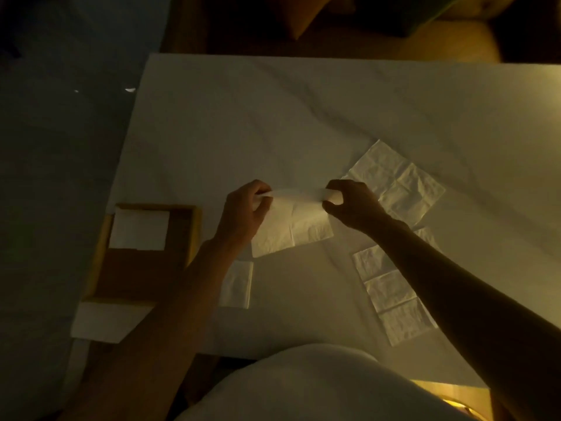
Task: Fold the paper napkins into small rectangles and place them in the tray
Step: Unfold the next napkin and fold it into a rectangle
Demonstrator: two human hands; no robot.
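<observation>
While both hands hold its far edge up, the napkin (293, 229) I am folding sits in the middle of the desk (273, 117), with its near half still flat on the white cloth. My left hand (246, 211) pinches the far left corner between thumb and fingers. My right hand (349, 205) pinches the far right corner the same way. The lifted edge curls over toward me, so I think this is the first fold, and it is only just begun.

Here is what could go wrong. The paper is thin and soft. If I pull my two hands apart too hard, it may rip. If one hand comes down sooner than the other, the edges will not meet and the rectangle will come out crooked. The light is very dim, so I could miss the crease line.

The tray (194, 238) sits at the left edge of the desk, close beside my left arm. My arm could bump it when I reach over.

Now I count. I see one tray, with one folded napkin (139, 229) in its far end. One open napkin (403, 183) lies flat to the right, partly under my right hand. One more (391, 296) lies under my right arm. One small folded piece (236, 284) sits by my left arm. A white piece (103, 325) lies at the tray's near end, but I cannot tell what it is.
</observation>
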